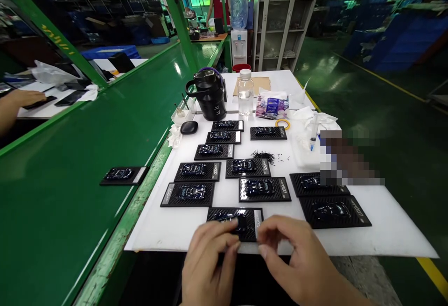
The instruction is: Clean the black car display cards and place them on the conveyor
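Note:
A dark blue model car (220,214) on a black carbon-patterned display base (252,219) lies at the table's front edge, partly hidden behind my fingers. My left hand (212,259) is at the base's front left, index finger over the car, thumb and middle finger drawn together. At the base's right end is my right hand (297,254), curled with thumb and index tips close together. Anything pinched in either hand is too small to make out. Just beyond stand similar model cars on bases, among them one at centre (265,189) and one at left (187,194).
A small heap of black slivers (263,156) lies mid-table. Behind are a black jug (210,96), a clear bottle (245,93), a tissue pack (272,105) and a tape roll (283,124). Another model (122,175) rests on the green conveyor (87,133). A co-worker's hand (26,96) shows far left.

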Demonstrator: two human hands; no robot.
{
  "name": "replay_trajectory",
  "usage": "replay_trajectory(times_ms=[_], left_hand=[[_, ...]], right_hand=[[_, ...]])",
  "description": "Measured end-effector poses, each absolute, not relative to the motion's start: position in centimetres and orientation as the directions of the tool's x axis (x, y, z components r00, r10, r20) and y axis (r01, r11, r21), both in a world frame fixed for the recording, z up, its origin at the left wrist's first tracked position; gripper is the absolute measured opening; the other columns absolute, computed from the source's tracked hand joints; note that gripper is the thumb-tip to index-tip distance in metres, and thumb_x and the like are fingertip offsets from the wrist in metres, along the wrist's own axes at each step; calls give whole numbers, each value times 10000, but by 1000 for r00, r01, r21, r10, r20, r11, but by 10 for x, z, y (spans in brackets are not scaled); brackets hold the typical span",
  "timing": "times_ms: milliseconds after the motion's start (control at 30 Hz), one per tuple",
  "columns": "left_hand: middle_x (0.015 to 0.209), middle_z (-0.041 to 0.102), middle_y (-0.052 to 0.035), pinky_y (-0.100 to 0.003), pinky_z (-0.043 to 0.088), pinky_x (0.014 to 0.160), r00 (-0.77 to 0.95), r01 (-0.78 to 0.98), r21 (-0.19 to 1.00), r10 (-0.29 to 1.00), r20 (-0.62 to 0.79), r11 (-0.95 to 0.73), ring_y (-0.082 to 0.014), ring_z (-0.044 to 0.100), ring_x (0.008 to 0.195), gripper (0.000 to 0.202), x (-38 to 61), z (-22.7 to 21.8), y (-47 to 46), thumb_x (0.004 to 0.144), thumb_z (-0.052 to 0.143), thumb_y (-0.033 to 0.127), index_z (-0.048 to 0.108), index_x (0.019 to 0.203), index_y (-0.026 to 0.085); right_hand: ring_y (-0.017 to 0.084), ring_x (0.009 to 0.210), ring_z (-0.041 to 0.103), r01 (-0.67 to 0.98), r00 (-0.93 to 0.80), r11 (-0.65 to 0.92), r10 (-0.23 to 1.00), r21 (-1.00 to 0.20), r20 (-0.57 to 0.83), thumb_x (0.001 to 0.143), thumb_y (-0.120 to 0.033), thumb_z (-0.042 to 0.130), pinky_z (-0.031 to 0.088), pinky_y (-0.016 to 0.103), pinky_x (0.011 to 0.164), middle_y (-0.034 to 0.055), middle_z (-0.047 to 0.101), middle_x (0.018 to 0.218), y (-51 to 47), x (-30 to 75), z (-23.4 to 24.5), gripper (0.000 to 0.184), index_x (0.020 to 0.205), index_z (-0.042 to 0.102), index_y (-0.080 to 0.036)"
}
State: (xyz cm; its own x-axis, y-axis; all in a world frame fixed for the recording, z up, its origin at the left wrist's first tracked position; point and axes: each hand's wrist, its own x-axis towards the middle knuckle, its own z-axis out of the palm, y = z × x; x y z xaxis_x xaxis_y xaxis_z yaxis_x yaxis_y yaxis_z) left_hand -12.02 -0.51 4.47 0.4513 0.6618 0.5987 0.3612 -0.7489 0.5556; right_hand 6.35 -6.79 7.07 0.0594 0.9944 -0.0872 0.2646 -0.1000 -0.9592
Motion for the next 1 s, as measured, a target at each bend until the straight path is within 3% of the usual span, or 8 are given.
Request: replay_trajectory(times_ms=[67, 133, 300, 533, 900, 1000], left_hand=[[1147, 672, -82, -323, 497, 915, 414, 469, 481, 666, 620, -740, -192, 577, 1055, 153, -119, 37, 0, 901, 585, 41, 642, 939, 178], [1195, 663, -82, -356, 486, 934, 420, 508, 441, 660, 623, -740, -213, 550, 1102, 151, -117, 30, 3, 895, 606, 41, 649, 944, 178], [1173, 676, -65, -395, 475, 964, 433, 531, 411, 654, 620, -741, -232, 538, 1158, 146, -112, 24, 5, 895, 614, 49, 647, 930, 187], [1103, 697, -42, -405, 461, 970, 413, 564, 395, 661, 626, -726, -227, 551, 1144, 127, -107, 25, 5, 893, 622, 84, 644, 882, 209], [1100, 684, -12, -442, 428, 983, 420, 583, 406, 689, 591, -704, -235, 536, 1148, 141, -106, 26, 3, 882, 610, 106, 607, 861, 245], [1127, 655, -17, -471, 424, 972, 403, 606, 457, 747, 529, -651, -256, 509, 1158, 115, -106, 27, 2, 884, 592, 145, 576, 845, 252]], right_hand=[[246, 1039, 612, 539, 13, 164, 979, -826, 203, 817, -134, 562, 520, 419, 938, 118, 658, 1090, -67, 68, 61, 283, 1087, 642, -170], [272, 1210, 535, 664, -109, 282, 953, -693, 284, 818, -94, 556, 468, 463, 1051, 144, 585, 1284, -67, 71, 50, 422, 1233, 589, -165], [291, 1319, 438, 757, -155, 300, 946, -581, 286, 865, -101, 528, 433, 506, 1104, 156, 480, 1414, -69, 71, 34, 451, 1312, 541, -158], [271, 1190, 497, 773, -193, 300, 950, -558, 244, 909, -116, 505, 459, 497, 1057, 121, 548, 1278, -64, 69, 41, 439, 1335, 551, -213], [280, 1219, 456, 788, -257, 372, 923, -491, 288, 913, -129, 508, 433, 476, 1089, 120, 516, 1320, -66, 71, 36, 464, 1371, 531, -198], [280, 1195, 469, 798, -256, 365, 926, -479, 279, 907, -129, 507, 444, 480, 1074, 115, 526, 1304, -66, 71, 36, 469, 1369, 534, -205]])
